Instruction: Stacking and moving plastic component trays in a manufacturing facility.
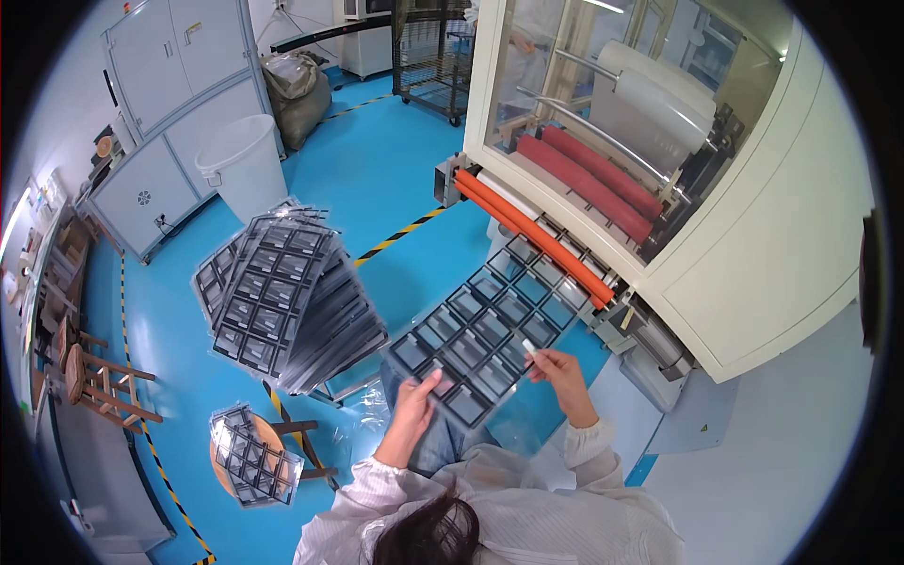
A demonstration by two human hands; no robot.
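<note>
A long clear sheet (468, 352) with a grid of black-framed rectangular panes slants out from under the orange roller (537, 237) of the machine toward me. My left hand (411, 414) is closed on the sheet's near left edge, thumb on top and fingers beneath. Beside the sheet's right edge, my right hand (562, 375) pinches a small white piece (529, 347), whose kind I cannot make out. To the left rises a tall, uneven stack of similar sheets (273, 292), the upper ones fanned at differing angles.
The cream machine (782, 235) has a window showing red rollers (589, 179) and a white film roll (654, 104). A round wooden stool (224, 471) at lower left bears more sheets. A white bin (250, 169) and a wheeled wire rack (433, 66) stand farther off.
</note>
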